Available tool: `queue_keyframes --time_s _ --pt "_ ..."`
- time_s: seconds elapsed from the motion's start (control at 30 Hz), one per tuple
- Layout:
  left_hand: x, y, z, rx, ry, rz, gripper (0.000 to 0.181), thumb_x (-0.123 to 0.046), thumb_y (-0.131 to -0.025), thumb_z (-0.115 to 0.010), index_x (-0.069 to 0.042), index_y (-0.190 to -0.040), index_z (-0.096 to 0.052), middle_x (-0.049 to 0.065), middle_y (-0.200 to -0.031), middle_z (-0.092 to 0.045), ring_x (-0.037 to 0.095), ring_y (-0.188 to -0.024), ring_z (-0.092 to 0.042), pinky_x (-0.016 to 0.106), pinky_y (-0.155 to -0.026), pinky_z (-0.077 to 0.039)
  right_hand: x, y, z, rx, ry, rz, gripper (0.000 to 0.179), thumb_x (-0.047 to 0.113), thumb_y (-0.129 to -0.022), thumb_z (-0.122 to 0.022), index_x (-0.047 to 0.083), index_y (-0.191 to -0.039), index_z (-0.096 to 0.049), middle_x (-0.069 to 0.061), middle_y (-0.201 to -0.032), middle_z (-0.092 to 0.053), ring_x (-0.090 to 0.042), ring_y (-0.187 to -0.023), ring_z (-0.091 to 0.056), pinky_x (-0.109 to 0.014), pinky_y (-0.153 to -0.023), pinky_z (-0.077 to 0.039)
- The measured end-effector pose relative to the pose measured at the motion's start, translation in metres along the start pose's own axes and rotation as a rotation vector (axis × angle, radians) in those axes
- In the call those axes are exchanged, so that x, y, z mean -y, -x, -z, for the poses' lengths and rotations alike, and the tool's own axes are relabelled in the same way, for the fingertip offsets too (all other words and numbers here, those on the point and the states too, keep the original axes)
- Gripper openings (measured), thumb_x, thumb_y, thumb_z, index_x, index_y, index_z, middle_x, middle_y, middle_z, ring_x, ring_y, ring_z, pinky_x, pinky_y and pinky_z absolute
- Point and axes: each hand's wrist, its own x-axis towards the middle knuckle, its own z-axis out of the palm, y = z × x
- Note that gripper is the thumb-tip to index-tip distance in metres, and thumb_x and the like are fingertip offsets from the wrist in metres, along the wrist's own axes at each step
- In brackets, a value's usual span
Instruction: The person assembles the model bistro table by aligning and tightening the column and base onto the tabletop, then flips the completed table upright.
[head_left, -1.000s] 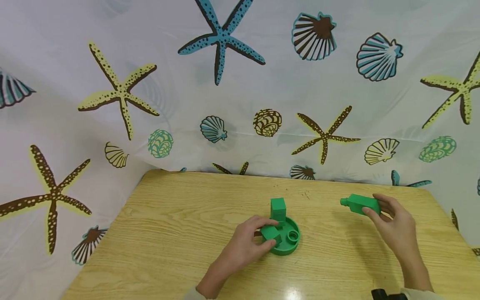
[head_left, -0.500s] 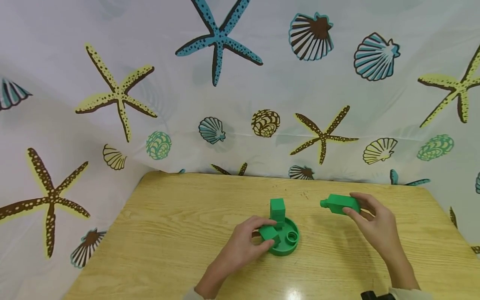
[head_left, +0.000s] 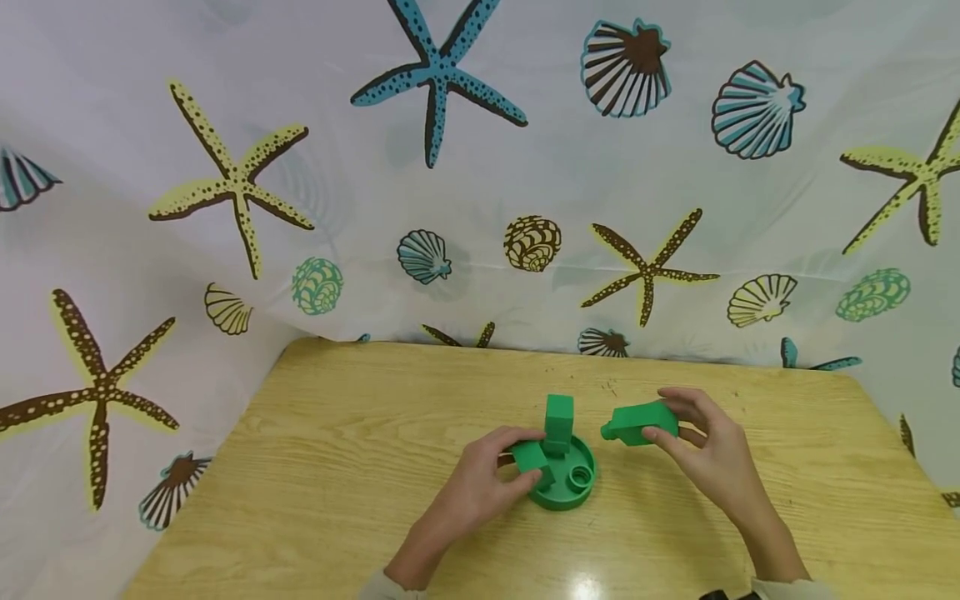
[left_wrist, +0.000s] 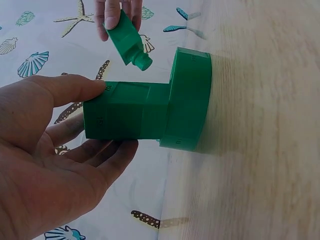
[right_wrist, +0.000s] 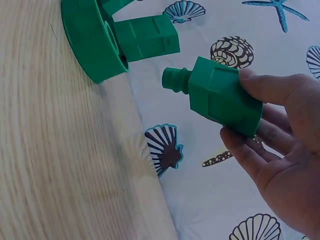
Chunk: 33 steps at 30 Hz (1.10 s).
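A round green base (head_left: 562,498) with a raised rim lies on the table. Two green blocks stand upright on it: a rear block (head_left: 559,421) and a front-left block (head_left: 532,463). A round ring socket (head_left: 581,477) shows at the base's right side. My left hand (head_left: 480,479) grips the front-left block between thumb and fingers near its top. In my right hand (head_left: 708,450) is a third green block (head_left: 641,423) with a ridged round neck (right_wrist: 176,80), pinched by its wide end. It hovers just right of the base, neck pointing left and slightly down.
The wooden table (head_left: 360,417) extends around the base on all sides. Behind and to the left hangs a white curtain (head_left: 480,192) printed with starfish and shells, meeting the table's back edge.
My right hand has brought its green block leftward, close to the base, with the neck tipping a little lower. The left hand stays on its block, nearly still.
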Motion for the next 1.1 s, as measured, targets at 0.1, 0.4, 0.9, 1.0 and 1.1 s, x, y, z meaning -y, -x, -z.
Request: queue_keyframes --time_s 0.1,0.4,0.9,1.0,1.1 --pt "0.0 -0.001 0.001 0.0 0.024 0.002 0.044 -0.013 -0.088 -0.069 -0.008 -0.129 -0.056 0.004 -0.126 -0.056 0.017 -0.116 -0.054 0.028 -0.093 -0.048 0.016 0.001 -0.004 0.015 -0.01 0.003 0.042 0.006 -0.081 -0.075 0.004 -0.119 -0.058 -0.012 -0.115 -0.061 -0.026 -0.103 -0.061 -0.025 -0.078 -0.055" --pt "0.002 -0.003 0.002 -0.016 0.023 0.004 0.043 -0.014 -0.087 -0.07 -0.009 -0.128 -0.057 0.002 -0.125 -0.057 0.017 -0.114 -0.055 0.026 -0.092 -0.048 0.025 0.005 -0.015 0.11 -0.062 0.028 0.037 0.007 -0.081 -0.074 0.007 -0.116 -0.061 -0.013 -0.111 -0.063 -0.028 -0.102 -0.061 -0.03 -0.08 -0.055" --pt "0.005 -0.002 0.001 -0.037 0.018 -0.026 0.042 -0.012 -0.086 -0.071 -0.006 -0.125 -0.059 0.006 -0.121 -0.06 0.019 -0.11 -0.058 0.028 -0.09 -0.05 -0.004 0.007 -0.039 0.172 -0.082 0.119 0.04 0.02 -0.08 -0.077 0.016 -0.117 -0.063 -0.005 -0.115 -0.064 -0.013 -0.105 -0.061 -0.029 -0.082 -0.054" --pt "0.005 -0.002 0.0 -0.037 0.02 -0.036 0.041 -0.012 -0.086 -0.071 -0.005 -0.125 -0.059 0.008 -0.121 -0.06 0.02 -0.11 -0.058 0.029 -0.09 -0.05 -0.002 0.007 -0.043 0.175 -0.053 0.151 0.039 0.02 -0.079 -0.077 0.016 -0.116 -0.064 -0.005 -0.112 -0.065 -0.014 -0.103 -0.062 -0.028 -0.081 -0.055" --pt "0.005 -0.002 0.0 -0.036 0.017 -0.03 0.042 -0.013 -0.086 -0.072 -0.006 -0.125 -0.06 0.007 -0.121 -0.06 0.018 -0.11 -0.058 0.028 -0.09 -0.05 0.0 0.008 -0.046 0.153 -0.029 0.188 0.038 0.019 -0.078 -0.078 0.018 -0.114 -0.065 0.001 -0.11 -0.066 -0.015 -0.1 -0.064 -0.028 -0.08 -0.055"
